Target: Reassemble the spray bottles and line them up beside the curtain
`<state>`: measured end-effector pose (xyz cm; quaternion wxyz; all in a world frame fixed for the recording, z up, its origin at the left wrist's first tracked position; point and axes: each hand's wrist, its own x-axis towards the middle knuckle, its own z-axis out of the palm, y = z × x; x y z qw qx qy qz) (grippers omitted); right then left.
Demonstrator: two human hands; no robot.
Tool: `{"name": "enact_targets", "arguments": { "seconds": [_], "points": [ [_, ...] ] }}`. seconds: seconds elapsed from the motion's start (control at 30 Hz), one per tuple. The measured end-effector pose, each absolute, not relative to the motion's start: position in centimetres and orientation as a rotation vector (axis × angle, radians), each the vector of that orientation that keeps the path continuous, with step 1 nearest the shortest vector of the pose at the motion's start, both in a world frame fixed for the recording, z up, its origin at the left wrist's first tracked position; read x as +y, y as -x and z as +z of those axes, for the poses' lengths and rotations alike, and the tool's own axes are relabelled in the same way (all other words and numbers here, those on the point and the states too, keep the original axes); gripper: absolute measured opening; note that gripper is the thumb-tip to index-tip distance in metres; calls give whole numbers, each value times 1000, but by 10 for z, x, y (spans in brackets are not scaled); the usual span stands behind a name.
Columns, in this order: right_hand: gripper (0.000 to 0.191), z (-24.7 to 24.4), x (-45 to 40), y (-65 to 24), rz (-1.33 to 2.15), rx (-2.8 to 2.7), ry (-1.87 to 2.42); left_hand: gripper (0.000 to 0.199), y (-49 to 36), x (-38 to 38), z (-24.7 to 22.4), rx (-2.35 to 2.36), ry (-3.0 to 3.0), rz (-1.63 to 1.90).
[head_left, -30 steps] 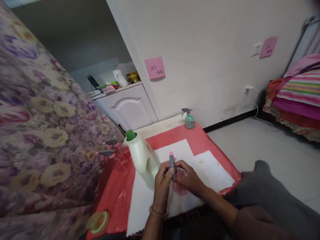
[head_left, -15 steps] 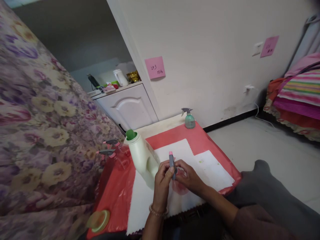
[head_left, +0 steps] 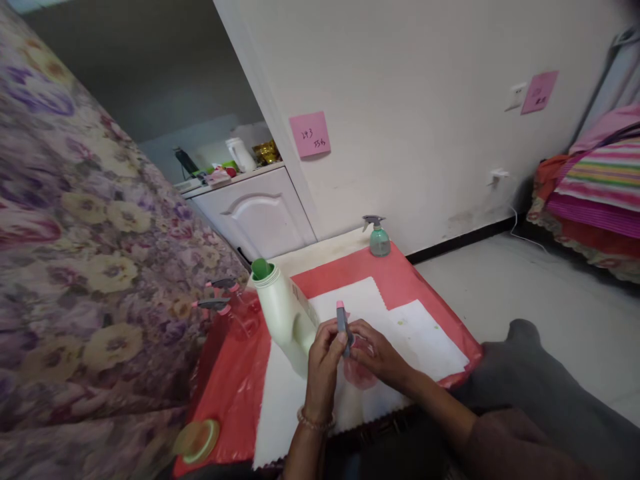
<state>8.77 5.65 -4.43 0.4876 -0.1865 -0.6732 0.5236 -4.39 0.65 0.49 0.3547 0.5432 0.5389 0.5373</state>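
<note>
A clear pink spray bottle stands upright on the white cloth in front of me. My left hand is closed on its grey trigger head, which has a pink nozzle tip. From the other side, my right hand has its fingers closed around the neck, just under the head. The hands hide the joint between head and bottle. Left of my left hand is a large pale green jug with a green piece in its mouth, tilted in this view.
A white cloth covers part of the red-covered table. Two pink spray bottles stand at left, by the floral curtain. A green spray bottle is at the far corner, a round greenish lid at near left.
The spray head has shifted very slightly within my hands, its nozzle tip moving a touch up and left. Both hands keep their hold, and the other things stay put.
</note>
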Motion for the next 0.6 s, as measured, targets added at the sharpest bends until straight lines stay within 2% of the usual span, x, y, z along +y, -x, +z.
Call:
{"name": "enact_targets", "arguments": {
  "seconds": [0.17, 0.47, 0.6],
  "points": [
    [26, -44, 55, -87, 1276, -1570, 598, 22, 43, 6, 5, 1391, -1402, 1402],
    [23, -49, 56, -89, 1233, -1624, 537, 33, 44, 1, 1, 1376, -1385, 1414],
    [28, -48, 57, -90, 1222, -1673, 473, 35, 54, -2, -7, 1355, -1399, 1366]
  ]
}}
